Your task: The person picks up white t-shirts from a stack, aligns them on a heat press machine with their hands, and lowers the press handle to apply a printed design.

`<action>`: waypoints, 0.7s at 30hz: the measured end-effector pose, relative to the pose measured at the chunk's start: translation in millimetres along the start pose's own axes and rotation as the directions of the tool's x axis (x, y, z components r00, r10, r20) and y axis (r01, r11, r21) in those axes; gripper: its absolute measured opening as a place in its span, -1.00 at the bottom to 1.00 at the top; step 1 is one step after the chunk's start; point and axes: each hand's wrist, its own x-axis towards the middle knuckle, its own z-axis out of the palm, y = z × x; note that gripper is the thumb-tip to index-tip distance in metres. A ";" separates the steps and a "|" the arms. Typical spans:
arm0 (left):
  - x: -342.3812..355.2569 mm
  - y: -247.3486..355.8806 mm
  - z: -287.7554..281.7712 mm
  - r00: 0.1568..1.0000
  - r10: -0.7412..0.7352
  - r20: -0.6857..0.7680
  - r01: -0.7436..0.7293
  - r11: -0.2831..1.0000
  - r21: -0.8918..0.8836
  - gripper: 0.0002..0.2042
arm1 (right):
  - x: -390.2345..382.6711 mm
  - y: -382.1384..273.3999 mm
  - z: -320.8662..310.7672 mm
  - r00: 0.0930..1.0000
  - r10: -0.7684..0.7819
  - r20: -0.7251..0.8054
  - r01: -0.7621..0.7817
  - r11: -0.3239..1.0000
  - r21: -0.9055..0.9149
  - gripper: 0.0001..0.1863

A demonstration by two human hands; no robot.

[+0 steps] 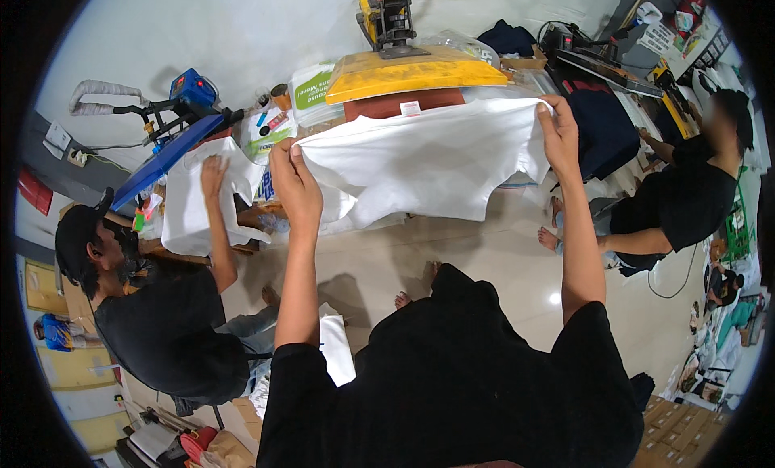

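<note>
A white T-shirt (420,161) is stretched out sideways between my two raised hands, its body hanging down in loose folds. My left hand (297,185) pinches one upper corner of the cloth, and my right hand (561,137) grips the opposite corner between thumb and fingers. A small white label (410,109) shows at the shirt's top edge, near the middle. Just beyond the shirt stands a heat press with a yellow upper plate (416,73); part of its reddish lower bed (387,106) shows above the cloth, while the rest is hidden.
At left, a co-worker in a black cap (161,323) has a hand on another white shirt (198,194) at a blue heat press (169,157). To the right sits another person in black (674,194), beside a stack of dark cloth (597,133). Cardboard boxes (678,436) lie at lower right.
</note>
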 end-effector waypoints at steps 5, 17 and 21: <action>-3.8 -6.3 19.9 0.981 0.172 -0.087 -0.158 0.977 0.145 -0.89 | -3.5 39.6 5.7 0.997 0.053 -0.057 -0.054 0.999 -0.002 -0.78; 18.8 -128.6 145.5 0.978 0.043 0.204 -0.081 0.980 0.182 -0.81 | 0.5 204.9 101.1 0.942 0.332 0.045 -0.333 0.943 0.003 -0.74; -9.6 -107.0 119.0 0.965 -0.005 0.262 -0.048 0.980 0.196 -0.81 | -15.3 166.2 64.0 0.937 0.327 0.123 -0.332 0.943 0.020 -0.84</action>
